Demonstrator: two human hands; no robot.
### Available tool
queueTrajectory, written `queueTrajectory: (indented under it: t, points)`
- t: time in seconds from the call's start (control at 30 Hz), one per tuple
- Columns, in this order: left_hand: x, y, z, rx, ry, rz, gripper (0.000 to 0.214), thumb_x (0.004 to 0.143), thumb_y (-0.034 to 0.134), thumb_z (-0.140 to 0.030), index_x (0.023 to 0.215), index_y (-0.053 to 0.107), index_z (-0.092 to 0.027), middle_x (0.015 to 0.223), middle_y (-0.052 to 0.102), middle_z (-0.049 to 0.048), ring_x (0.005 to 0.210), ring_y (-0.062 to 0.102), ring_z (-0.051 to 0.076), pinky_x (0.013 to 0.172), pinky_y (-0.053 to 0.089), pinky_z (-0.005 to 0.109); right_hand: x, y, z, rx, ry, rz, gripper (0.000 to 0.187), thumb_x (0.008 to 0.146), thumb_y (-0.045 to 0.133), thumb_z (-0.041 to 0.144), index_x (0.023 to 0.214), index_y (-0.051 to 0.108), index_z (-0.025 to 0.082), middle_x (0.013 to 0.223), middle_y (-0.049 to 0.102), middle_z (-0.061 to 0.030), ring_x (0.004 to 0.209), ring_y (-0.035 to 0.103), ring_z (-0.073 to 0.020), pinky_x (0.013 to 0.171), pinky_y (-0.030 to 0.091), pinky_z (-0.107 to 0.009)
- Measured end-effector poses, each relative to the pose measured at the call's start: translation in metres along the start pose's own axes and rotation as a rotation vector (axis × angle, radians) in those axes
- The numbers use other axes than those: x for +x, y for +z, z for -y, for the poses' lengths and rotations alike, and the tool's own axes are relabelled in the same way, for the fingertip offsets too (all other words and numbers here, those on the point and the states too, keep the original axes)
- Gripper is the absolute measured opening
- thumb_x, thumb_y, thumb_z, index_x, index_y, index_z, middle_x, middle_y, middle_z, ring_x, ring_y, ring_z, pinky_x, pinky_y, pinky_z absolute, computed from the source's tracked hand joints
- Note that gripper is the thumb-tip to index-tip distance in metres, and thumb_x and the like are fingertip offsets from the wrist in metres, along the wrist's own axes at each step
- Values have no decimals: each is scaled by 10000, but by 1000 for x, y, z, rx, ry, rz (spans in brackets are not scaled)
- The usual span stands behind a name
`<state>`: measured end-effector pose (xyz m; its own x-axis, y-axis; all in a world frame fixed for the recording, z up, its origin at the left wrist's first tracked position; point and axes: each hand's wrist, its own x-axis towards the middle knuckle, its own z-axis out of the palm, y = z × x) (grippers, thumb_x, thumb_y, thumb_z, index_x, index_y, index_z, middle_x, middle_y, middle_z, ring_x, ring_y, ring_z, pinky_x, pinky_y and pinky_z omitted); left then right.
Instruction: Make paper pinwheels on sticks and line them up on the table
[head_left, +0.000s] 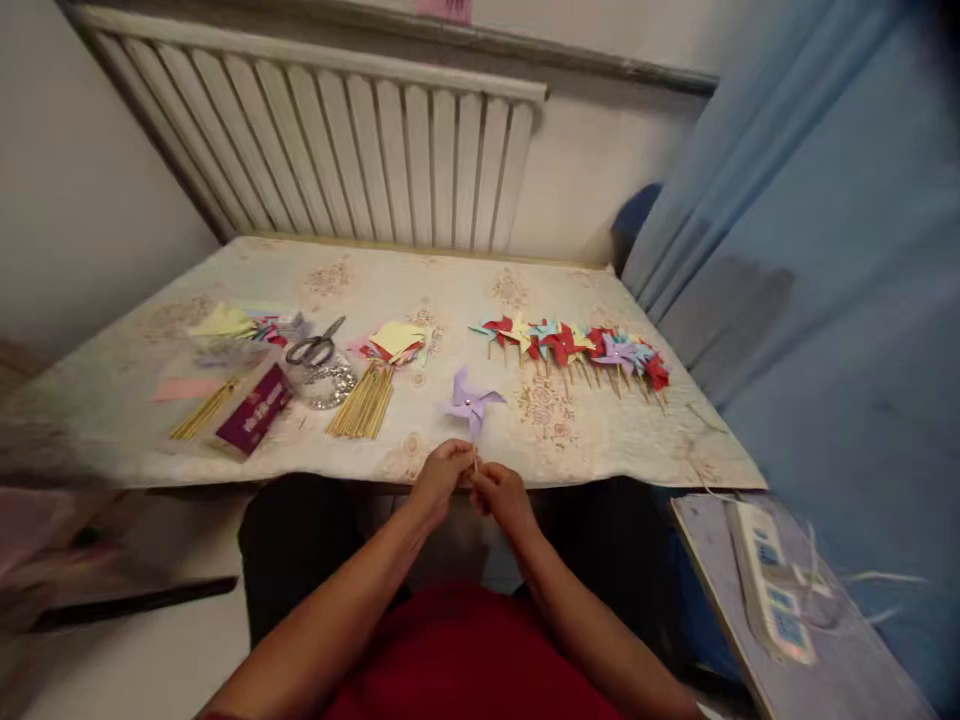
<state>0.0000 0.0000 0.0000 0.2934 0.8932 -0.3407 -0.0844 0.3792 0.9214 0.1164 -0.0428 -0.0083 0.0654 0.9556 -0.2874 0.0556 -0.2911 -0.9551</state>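
Note:
A light purple paper pinwheel (469, 402) with a small fastener at its centre stands up from between my hands, over the table's front edge. My left hand (447, 468) pinches its thin stick from the left, just below the paper blades. On the right, my right hand (501, 494) has its fingers closed at the lower part of the same stick. My fingers hide most of the stick. Left of my hands lie a bundle of thin sticks (363, 404) and a stack of coloured paper pieces (396, 341).
Several pinwheels (564, 344) lie in a row at the right. Scissors (315, 346) rest on a container of small shiny pieces (327, 388). A purple box (255, 410) and more sticks (204, 410) lie farther left. A power strip (769, 580) sits on a side surface.

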Motion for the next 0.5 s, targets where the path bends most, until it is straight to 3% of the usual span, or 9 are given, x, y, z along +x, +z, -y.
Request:
queueTrajectory:
  t: [0.13,0.3,0.4,0.5]
  points:
    - [27,-18,6,434,130,-146,150,744,538,-315,732,556,-166,659,537,-5,621,486,137,624,371,279,12,-15,-1,-30,-25,-83,164,767,555,314,662,582,191,489,562,48,388,478,-95,419,362,-217]
    - [64,-56,12,1131,483,-316,162,836,448,-223,779,590,-171,819,606,81,839,522,223,808,394,366,33,-39,-9,-62,-29,-212,123,777,535,260,753,630,185,541,580,42,411,510,-106,443,393,-223]
    - [77,-71,18,1377,642,-338,235,888,383,-193,810,603,-170,876,598,111,903,506,250,830,388,382,44,-56,-14,-167,-105,-286,139,791,514,222,819,646,190,579,597,35,441,533,-113,472,400,-224]
    - [81,-76,23,1487,682,-375,217,891,391,-180,804,590,-174,852,573,105,883,500,251,807,387,380,54,-74,-18,-342,-215,-387,133,822,502,216,840,634,205,614,619,22,506,562,-125,529,396,-227]
